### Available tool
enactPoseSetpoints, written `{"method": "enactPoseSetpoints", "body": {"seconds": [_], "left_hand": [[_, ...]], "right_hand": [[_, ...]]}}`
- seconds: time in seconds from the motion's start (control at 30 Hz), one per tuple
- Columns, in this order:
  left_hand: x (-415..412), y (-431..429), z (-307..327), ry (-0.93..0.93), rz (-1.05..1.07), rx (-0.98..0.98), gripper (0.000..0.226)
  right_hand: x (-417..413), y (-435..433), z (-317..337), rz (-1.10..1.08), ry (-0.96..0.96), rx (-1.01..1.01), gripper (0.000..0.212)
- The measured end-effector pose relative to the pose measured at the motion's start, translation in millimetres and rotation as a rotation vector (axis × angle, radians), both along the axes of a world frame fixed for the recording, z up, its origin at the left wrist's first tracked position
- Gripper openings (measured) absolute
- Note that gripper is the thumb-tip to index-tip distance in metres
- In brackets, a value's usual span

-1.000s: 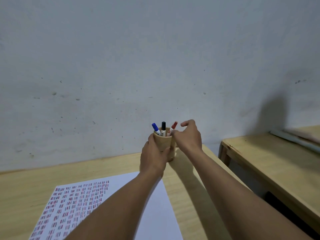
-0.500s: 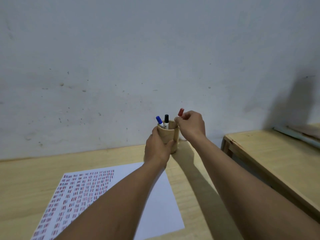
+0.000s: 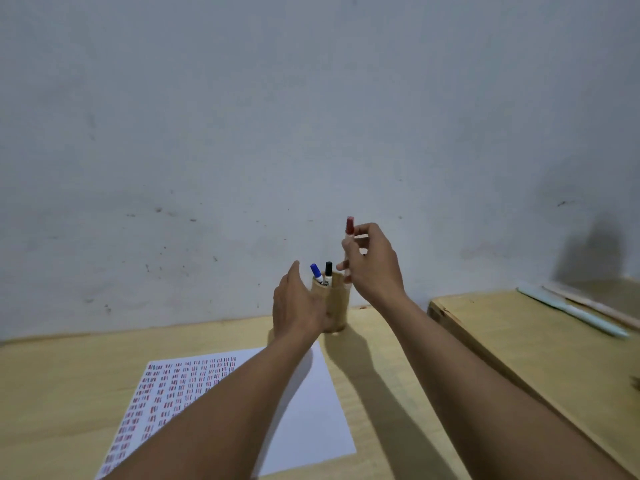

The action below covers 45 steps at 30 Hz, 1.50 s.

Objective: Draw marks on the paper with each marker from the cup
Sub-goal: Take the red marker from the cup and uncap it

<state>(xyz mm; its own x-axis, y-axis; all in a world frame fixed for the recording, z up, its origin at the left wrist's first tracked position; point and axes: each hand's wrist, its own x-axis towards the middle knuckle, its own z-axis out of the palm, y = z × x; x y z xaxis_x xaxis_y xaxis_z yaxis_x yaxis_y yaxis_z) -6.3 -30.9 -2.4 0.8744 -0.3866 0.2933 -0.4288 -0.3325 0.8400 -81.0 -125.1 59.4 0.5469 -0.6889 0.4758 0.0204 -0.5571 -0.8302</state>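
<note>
We see the red marker (image 3: 349,237) pinched upright in the right hand (image 3: 375,265), cap up, its lower end at about the rim of the cup (image 3: 337,306); whether it's fully clear of the cup is hard to tell, hand blocks it. Blue marker (image 3: 316,271) and black marker (image 3: 328,271) stand in the cup, caps up; cup sits on the wooden table (image 3: 52,375) near the wall (image 3: 311,116). Left hand (image 3: 298,306) is beside the cup, fingers loosely spread, gripping nothing we can make out. Paper (image 3: 311,410) lies nearer us, left part covered in rows of short marks; a second table (image 3: 536,341) is on the right.
</note>
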Motion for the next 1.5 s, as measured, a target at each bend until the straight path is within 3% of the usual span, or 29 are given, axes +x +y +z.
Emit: {"method": "enactPoseSetpoints", "body": {"seconds": [0.13, 0.23, 0.4, 0.53, 0.67, 0.7, 0.77, 0.87, 0.93, 1.07, 1.27, 1.5], "left_hand": [[-8.5, 29.8, 22.0, -0.06, -0.041, -0.173, 0.043], [-16.4, 53.8, 34.2, -0.098, -0.126, -0.211, 0.037], [-12.6, 86.8, 30.9, -0.002, -0.201, -0.228, 0.027], [-13.3, 106.7, 30.6, 0.031, -0.161, -0.294, 0.014], [-12.5, 121.7, 33.7, 0.101, -0.072, -0.419, 0.012], [-11.0, 125.0, 34.0, 0.108, -0.065, -0.433, 0.012], [-10.0, 132.0, 33.9, 0.121, -0.093, -0.428, 0.012], [-10.0, 142.1, 31.8, 0.143, -0.171, -0.38, 0.011], [-8.9, 148.9, 31.0, 0.136, -0.182, -0.345, 0.01], [-2.8, 162.7, 29.2, 0.072, -0.153, -0.281, 0.012], [8.4, 176.4, 22.1, 0.072, -0.077, -0.28, 0.021], [34.0, 204.0, 2.8, 0.079, 0.048, -0.15, 0.009]], "right_hand": [[-7.2, 25.5, 0.0, 0.022, 0.039, -0.069, 0.011], [-12.3, 41.0, -6.5, 0.081, 0.173, -0.085, 0.014], [-16.4, 63.6, -20.0, 0.139, 0.307, -0.093, 0.019], [-17.3, 83.7, -25.9, 0.129, 0.253, -0.102, 0.02], [-27.4, 112.4, -39.1, -0.094, 0.136, -0.238, 0.007], [-29.4, 119.5, -42.6, -0.097, 0.167, -0.199, 0.021], [-29.9, 130.3, -44.8, 0.036, 0.16, 0.178, 0.038], [-23.9, 142.5, -41.7, 0.298, -0.035, 0.916, 0.038], [-17.7, 146.8, -42.1, 0.372, -0.151, 1.104, 0.029], [-6.9, 157.1, -42.7, 0.446, -0.258, 1.21, 0.014], [9.7, 175.5, -50.5, 0.444, -0.365, 1.216, 0.011], [18.5, 179.4, -65.2, 0.376, -0.263, 1.14, 0.011]]}}
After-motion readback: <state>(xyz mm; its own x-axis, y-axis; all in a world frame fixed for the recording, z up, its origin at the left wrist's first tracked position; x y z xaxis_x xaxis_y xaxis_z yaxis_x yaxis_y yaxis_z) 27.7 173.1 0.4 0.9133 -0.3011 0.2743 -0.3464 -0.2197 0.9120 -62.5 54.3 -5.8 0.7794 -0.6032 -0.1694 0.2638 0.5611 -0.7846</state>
